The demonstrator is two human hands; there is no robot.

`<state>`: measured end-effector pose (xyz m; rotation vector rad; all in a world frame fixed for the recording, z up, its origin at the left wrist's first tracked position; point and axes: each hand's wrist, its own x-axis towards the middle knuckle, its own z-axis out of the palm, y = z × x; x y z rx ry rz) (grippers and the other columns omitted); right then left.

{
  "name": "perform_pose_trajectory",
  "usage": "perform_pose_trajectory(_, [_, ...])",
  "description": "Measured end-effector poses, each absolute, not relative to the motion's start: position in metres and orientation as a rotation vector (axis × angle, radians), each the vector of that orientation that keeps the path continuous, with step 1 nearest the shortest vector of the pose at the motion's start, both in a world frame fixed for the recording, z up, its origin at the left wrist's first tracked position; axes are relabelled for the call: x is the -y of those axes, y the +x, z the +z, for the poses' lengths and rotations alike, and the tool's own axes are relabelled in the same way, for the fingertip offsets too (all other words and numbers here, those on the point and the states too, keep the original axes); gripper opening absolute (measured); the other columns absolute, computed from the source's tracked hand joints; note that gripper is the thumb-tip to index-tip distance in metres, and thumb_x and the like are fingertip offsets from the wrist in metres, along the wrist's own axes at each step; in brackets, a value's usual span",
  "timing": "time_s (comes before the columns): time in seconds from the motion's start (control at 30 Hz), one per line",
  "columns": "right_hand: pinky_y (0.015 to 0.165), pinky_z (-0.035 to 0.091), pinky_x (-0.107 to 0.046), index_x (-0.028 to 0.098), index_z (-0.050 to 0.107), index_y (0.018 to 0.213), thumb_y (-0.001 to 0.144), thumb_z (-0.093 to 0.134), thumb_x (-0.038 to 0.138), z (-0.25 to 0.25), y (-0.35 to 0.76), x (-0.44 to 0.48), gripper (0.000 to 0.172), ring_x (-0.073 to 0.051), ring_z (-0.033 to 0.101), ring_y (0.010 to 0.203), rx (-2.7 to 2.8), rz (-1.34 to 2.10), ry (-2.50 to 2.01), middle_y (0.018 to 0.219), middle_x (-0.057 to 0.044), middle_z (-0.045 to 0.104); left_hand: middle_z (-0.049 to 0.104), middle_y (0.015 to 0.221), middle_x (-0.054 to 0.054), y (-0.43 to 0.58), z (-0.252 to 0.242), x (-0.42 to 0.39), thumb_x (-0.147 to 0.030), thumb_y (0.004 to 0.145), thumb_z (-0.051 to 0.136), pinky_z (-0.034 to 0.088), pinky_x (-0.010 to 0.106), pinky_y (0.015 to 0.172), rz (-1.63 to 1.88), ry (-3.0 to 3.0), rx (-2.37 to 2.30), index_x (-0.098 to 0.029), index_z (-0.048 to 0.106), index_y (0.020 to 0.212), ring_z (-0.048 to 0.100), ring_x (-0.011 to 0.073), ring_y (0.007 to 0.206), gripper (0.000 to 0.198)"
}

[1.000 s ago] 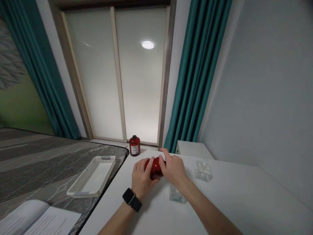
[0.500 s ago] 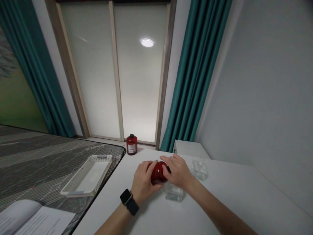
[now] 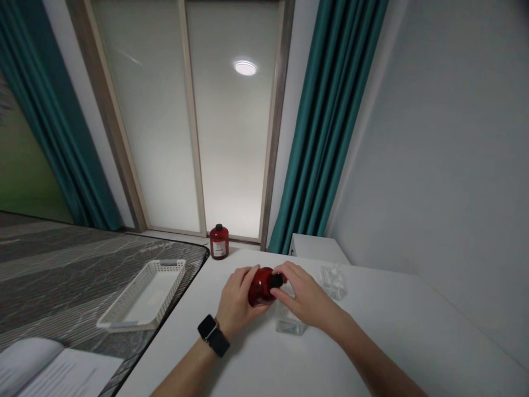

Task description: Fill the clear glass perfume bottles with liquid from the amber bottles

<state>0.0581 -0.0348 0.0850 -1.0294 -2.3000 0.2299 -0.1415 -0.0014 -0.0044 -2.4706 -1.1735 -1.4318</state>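
Left hand [image 3: 236,302] clamped around the red bottle [image 3: 259,289], just below the centre of the frame, held tilted with its neck toward the right; and here's the change: the black cap [image 3: 276,280], largely covered by fingers half a second ago, now shows plainly; the right hand [image 3: 309,298] has its thumb and forefinger parted, one below the cap and one above; whether they press on it, I cannot tell; for the work in hand, that means the bottle rests in the left hand's grip while the right is at the cap end; just beneath the hands, a clear container [image 3: 290,327] sits on the white table [image 3: 264,366], with crumpled-looking clear plastic [image 3: 333,282] to its upper right; farther out, a second red bottle [image 3: 219,243] stands upright, capped, at the table's far edge; over in the lower left, a white basket [image 3: 172,292] and an open book [image 3: 78,372].
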Motion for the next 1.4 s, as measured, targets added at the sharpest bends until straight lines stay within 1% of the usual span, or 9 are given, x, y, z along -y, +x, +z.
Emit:
perform_pose_trajectory(0.2, [0.095,0.047,-0.042,0.021,0.053,0.109,0.078,0.055,0.0,0.086,0.052,0.04,0.037,-0.024,0.054,0.107,2.279,0.219,-0.962,0.114,-0.009,0.055,0.06,0.115,0.013,-0.142,-0.004,0.003,-0.033,0.074,0.077,0.056,0.042,0.083,-1.399,-2.469,1.149,-0.019,0.043,0.137,0.063,0.0289,0.098,0.073])
perform_pose_trajectory(0.33, [0.086,0.05,-0.042,0.02,0.054,0.102,0.089,0.054,0.013,0.085,0.054,0.04,0.014,-0.023,0.057,0.091,2.261,0.221,-1.118,0.099,-0.006,0.058,0.06,0.116,0.014,-0.142,-0.005,0.003,-0.034,0.074,0.077,0.055,0.043,0.083,-1.375,-2.472,1.14,-0.018,0.042,0.138,0.062,0.0294,0.099,0.074])
perform_pose_trajectory(0.5, [0.093,0.049,-0.039,0.023,0.052,0.115,0.08,0.055,0.003,0.084,0.058,0.04,0.041,-0.022,0.057,0.104,2.278,0.317,-0.983,0.115,-0.007,0.054,0.06,0.116,0.014,-0.143,-0.004,0.004,-0.032,0.073,0.078,0.055,0.043,0.083,-1.352,-2.489,1.153,-0.019,0.041,0.138,0.062,0.0297,0.099,0.076])
perform_pose_trajectory(0.63, [0.088,0.051,-0.04,0.022,0.054,0.107,0.089,0.054,0.012,0.083,0.06,0.041,0.021,-0.021,0.059,0.094,2.224,0.362,-1.094,0.101,-0.005,0.059,0.06,0.116,0.014,-0.143,-0.004,0.004,-0.036,0.074,0.078,0.055,0.043,0.083,-1.327,-2.491,1.138,-0.019,0.041,0.138,0.062,0.03,0.099,0.075])
perform_pose_trajectory(0.73, [0.095,0.049,-0.04,0.024,0.051,0.119,0.083,0.053,0.003,0.08,0.06,0.042,0.041,-0.021,0.058,0.105,2.245,0.382,-1.006,0.114,-0.006,0.056,0.06,0.115,0.014,-0.143,-0.006,0.002,-0.033,0.073,0.079,0.056,0.043,0.082,-1.322,-2.488,1.14,-0.018,0.041,0.138,0.062,0.0298,0.098,0.076])
perform_pose_trajectory(0.83, [0.093,0.051,-0.042,0.026,0.043,0.131,0.083,0.061,0.009,0.077,0.059,0.041,0.054,-0.023,0.056,0.108,2.175,0.373,-1.048,0.124,-0.009,0.049,0.061,0.115,0.014,-0.143,-0.007,0.001,-0.033,0.072,0.079,0.056,0.042,0.082,-1.324,-2.482,1.139,-0.017,0.043,0.138,0.062,0.0296,0.098,0.076])
perform_pose_trajectory(0.97, [0.088,0.052,-0.043,0.023,0.054,0.114,0.092,0.056,0.015,0.073,0.059,0.04,0.023,-0.023,0.058,0.097,2.207,0.317,-1.078,0.105,-0.006,0.057,0.062,0.115,0.014,-0.143,-0.006,0.002,-0.034,0.073,0.078,0.056,0.042,0.083,-1.337,-2.466,1.136,-0.018,0.045,0.138,0.063,0.0293,0.099,0.074])
perform_pose_trajectory(1.17, [0.091,0.051,-0.044,0.022,0.056,0.117,0.085,0.049,-0.003,0.068,0.061,0.044,0.041,-0.025,0.055,0.103,2.318,0.098,-0.944,0.111,-0.01,0.057,0.062,0.115,0.013,-0.143,-0.005,0.003,-0.035,0.074,0.078,0.056,0.043,0.083,-1.312,-2.489,1.131,-0.02,0.044,0.138,0.063,0.0294,0.099,0.074])
perform_pose_trajectory(1.4, [0.089,0.054,-0.046,0.02,0.057,0.106,0.078,0.048,-0.009,0.061,0.063,0.039,0.041,-0.025,0.056,0.102,2.354,-0.008,-0.874,0.11,-0.01,0.06,0.061,0.117,0.014,-0.144,-0.006,0.002,-0.037,0.078,0.076,0.055,0.044,0.085,-1.26,-2.55,1.135,-0.021,0.041,0.139,0.063,0.0296,0.101,0.073])
